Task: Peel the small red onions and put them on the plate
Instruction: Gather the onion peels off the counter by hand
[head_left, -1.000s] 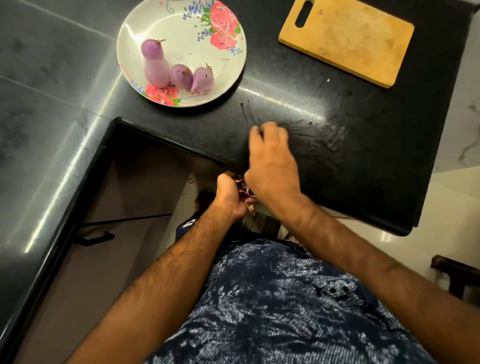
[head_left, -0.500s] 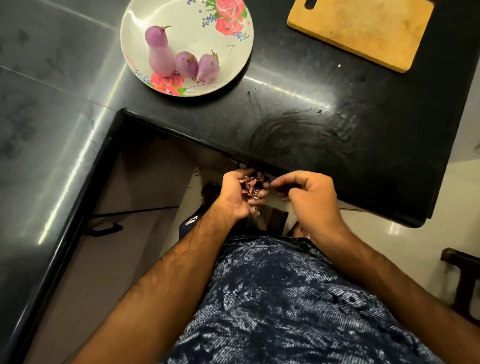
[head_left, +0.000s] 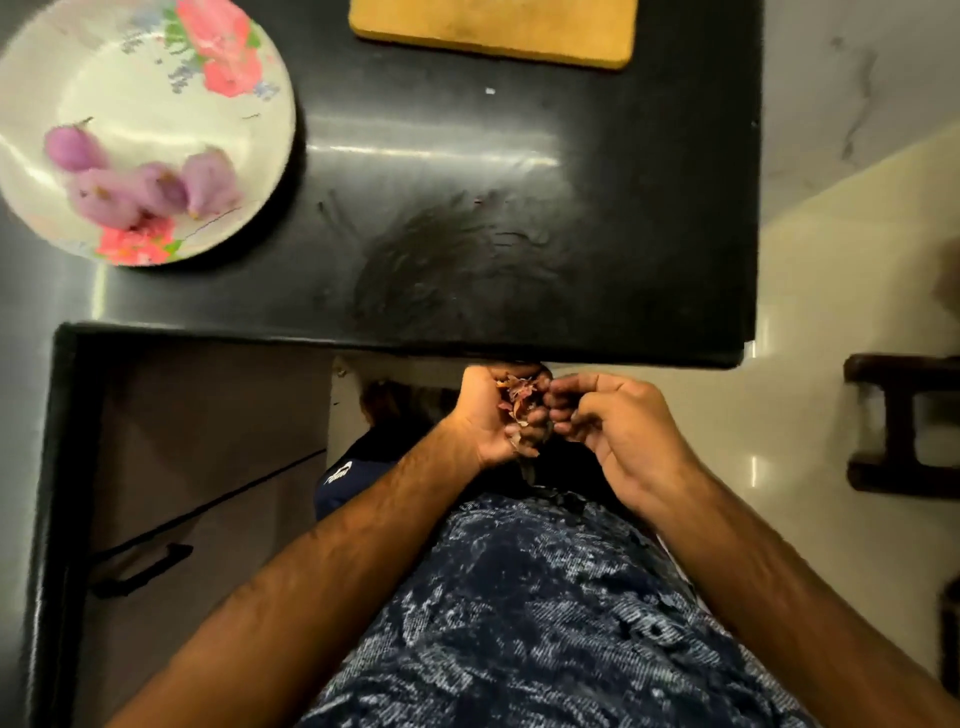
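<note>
I read this as the tail of the peeling step. The left hand (head_left: 488, 415) is cupped and clenched round a wad of dry skins (head_left: 517, 395). It hangs just off the near edge of the bench (head_left: 519, 156), toward its right end. The right hand (head_left: 618, 426) is beside it with the fingers curled and the tips against the wad. I cannot tell whether they are pinching a scrap or only pressing on it. I also cannot tell whether an onion is hidden inside the left palm; all I can make out there is skin.

The plate (head_left: 156, 78) sits at the left of the bench, with its near rim close to the inner corner of the near edge. It holds four peeled onions (head_left: 150, 187), pale purple and blurred. They are bunched together and touching on the near-left part of the plate, and the far half shows only the flower print. A board (head_left: 493, 26) lies bare at the far edge, well apart from the plate. I see no unpeeled onions anywhere on the bench.

My judgement is that the task is nearly done or finished. The next move would be getting rid of the skins, and that needs the left hand kept cupped. One scrap already dangles below it, and loose flakes could drop to the floor.
</note>
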